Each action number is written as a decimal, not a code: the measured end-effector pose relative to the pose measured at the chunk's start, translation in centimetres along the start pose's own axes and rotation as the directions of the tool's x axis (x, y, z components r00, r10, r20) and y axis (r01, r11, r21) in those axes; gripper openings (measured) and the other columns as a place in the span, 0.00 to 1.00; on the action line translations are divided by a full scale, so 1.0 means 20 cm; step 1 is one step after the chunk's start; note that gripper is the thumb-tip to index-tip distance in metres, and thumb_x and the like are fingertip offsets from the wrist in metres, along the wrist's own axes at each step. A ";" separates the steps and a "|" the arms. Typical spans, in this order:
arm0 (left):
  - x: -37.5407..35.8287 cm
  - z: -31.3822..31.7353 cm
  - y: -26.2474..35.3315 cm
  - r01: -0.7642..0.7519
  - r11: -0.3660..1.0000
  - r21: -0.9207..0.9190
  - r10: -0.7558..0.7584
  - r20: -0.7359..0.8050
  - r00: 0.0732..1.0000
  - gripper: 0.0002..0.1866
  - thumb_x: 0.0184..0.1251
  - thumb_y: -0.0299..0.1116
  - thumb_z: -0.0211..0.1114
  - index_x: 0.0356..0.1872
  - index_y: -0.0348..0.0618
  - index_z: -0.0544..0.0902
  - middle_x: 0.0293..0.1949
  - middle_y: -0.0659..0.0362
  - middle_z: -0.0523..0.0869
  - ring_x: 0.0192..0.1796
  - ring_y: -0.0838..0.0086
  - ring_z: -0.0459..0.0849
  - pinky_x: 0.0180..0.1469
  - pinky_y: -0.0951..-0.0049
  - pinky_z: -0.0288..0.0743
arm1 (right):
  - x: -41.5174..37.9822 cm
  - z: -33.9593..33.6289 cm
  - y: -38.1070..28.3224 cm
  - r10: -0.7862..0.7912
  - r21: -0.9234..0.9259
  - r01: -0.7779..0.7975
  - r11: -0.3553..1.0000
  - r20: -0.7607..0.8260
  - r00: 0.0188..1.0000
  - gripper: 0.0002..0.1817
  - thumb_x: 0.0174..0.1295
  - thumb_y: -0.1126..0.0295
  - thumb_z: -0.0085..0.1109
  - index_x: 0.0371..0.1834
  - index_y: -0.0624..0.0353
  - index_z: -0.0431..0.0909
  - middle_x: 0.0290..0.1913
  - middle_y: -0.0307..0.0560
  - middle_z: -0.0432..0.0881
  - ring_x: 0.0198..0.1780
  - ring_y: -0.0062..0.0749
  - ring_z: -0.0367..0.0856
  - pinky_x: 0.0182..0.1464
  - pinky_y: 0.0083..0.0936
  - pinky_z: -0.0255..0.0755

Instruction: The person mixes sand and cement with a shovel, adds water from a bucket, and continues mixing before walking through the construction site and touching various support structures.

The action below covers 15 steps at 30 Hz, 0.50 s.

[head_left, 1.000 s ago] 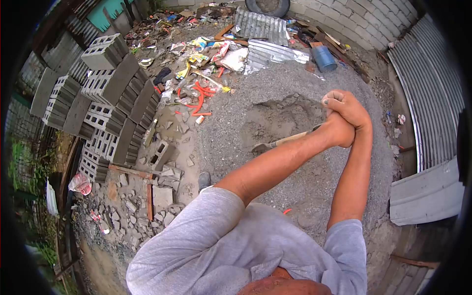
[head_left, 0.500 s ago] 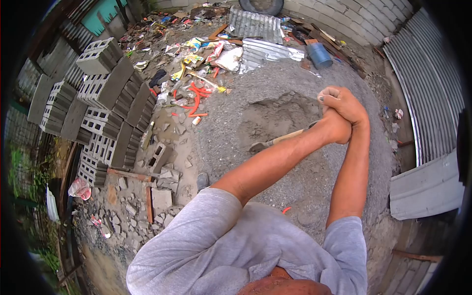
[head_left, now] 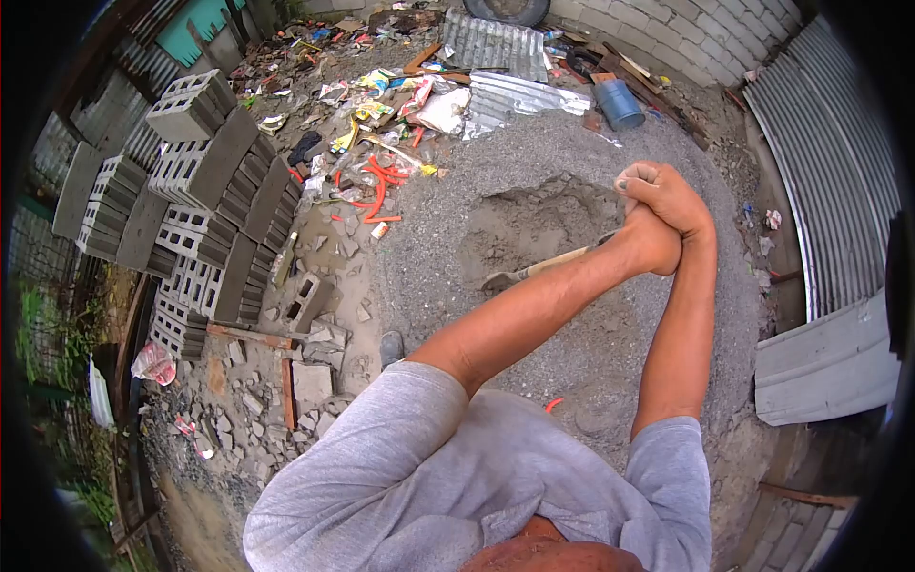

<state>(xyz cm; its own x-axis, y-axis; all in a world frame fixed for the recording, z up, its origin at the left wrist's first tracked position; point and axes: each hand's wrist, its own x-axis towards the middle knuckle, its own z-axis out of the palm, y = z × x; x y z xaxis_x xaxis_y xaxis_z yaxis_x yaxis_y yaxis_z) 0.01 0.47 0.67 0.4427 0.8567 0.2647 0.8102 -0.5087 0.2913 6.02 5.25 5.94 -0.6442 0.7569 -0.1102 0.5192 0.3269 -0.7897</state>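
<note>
My right hand [head_left: 672, 195] is closed over my left hand [head_left: 654, 246] in front of me, above the gravel. The right thumb lies across the top, and most of the left hand's fingers are hidden beneath it. No tool shows in either hand. Below my left forearm lies a tool with a pale wooden shaft [head_left: 551, 266], partly covered by the arm; its kind is hard to make out. It rests at the edge of a dug hollow [head_left: 538, 224] in the grey sand and gravel pile [head_left: 438, 253].
Stacked hollow concrete blocks [head_left: 205, 176] stand at left, with broken rubble [head_left: 253, 405] below. Litter, orange hose pieces [head_left: 381, 186] and corrugated sheets [head_left: 524, 98] lie ahead. A blue bucket [head_left: 620, 105] sits near the block wall [head_left: 681, 43]. Corrugated metal fencing [head_left: 829, 153] lines the right.
Almost nothing differs. Both hands stay clasped at the same place, and the view has shifted only very slightly.
</note>
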 end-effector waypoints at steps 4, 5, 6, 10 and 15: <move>0.01 0.02 0.01 -0.012 0.999 -0.040 0.012 0.006 1.000 0.21 0.62 0.47 0.58 0.53 0.52 0.83 0.59 0.56 0.81 0.65 0.62 0.73 0.67 0.52 0.58 | 0.00 -0.01 0.00 -0.015 -0.133 0.012 0.991 -0.018 1.000 0.12 0.58 0.63 0.62 0.29 0.62 0.80 0.25 0.37 0.78 0.29 0.19 0.72 0.34 0.23 0.69; 0.02 0.03 0.01 -0.015 0.998 -0.064 0.017 0.028 0.999 0.22 0.62 0.47 0.58 0.54 0.52 0.82 0.60 0.56 0.80 0.66 0.61 0.72 0.67 0.53 0.58 | 0.01 -0.01 0.00 -0.041 -0.241 0.035 0.970 -0.022 0.999 0.12 0.58 0.63 0.62 0.29 0.62 0.80 0.24 0.39 0.78 0.30 0.21 0.74 0.35 0.23 0.70; 0.03 0.06 0.01 -0.017 0.998 -0.065 0.019 0.029 0.999 0.22 0.62 0.47 0.58 0.54 0.52 0.82 0.60 0.56 0.80 0.66 0.61 0.72 0.67 0.53 0.58 | 0.01 -0.01 0.01 -0.039 -0.240 0.032 0.970 -0.023 0.999 0.12 0.58 0.63 0.62 0.29 0.62 0.80 0.24 0.39 0.78 0.30 0.21 0.74 0.35 0.23 0.70; 0.09 0.18 0.01 -0.069 0.991 -0.111 0.067 -0.018 0.998 0.19 0.60 0.45 0.60 0.50 0.51 0.85 0.57 0.56 0.82 0.64 0.59 0.74 0.64 0.46 0.58 | 0.01 -0.02 0.02 0.065 -0.263 -0.054 0.963 0.032 0.997 0.13 0.58 0.62 0.61 0.28 0.64 0.80 0.24 0.42 0.79 0.29 0.24 0.76 0.35 0.24 0.71; 0.04 0.08 0.09 -0.034 0.999 -0.010 0.035 0.085 0.996 0.19 0.62 0.42 0.58 0.52 0.49 0.84 0.59 0.55 0.81 0.65 0.59 0.74 0.66 0.49 0.58 | -0.02 -0.03 0.03 0.060 -0.208 -0.033 0.978 0.125 0.990 0.13 0.59 0.63 0.60 0.31 0.64 0.80 0.24 0.42 0.80 0.29 0.25 0.78 0.35 0.25 0.72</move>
<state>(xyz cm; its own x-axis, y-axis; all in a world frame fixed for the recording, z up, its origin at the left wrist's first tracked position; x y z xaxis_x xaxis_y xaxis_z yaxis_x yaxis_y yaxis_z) 2.51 0.29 -0.10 0.5020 0.8425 0.1955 0.7905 -0.5387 0.2915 6.94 5.43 5.89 -0.6766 0.6988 -0.2320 0.6459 0.4118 -0.6428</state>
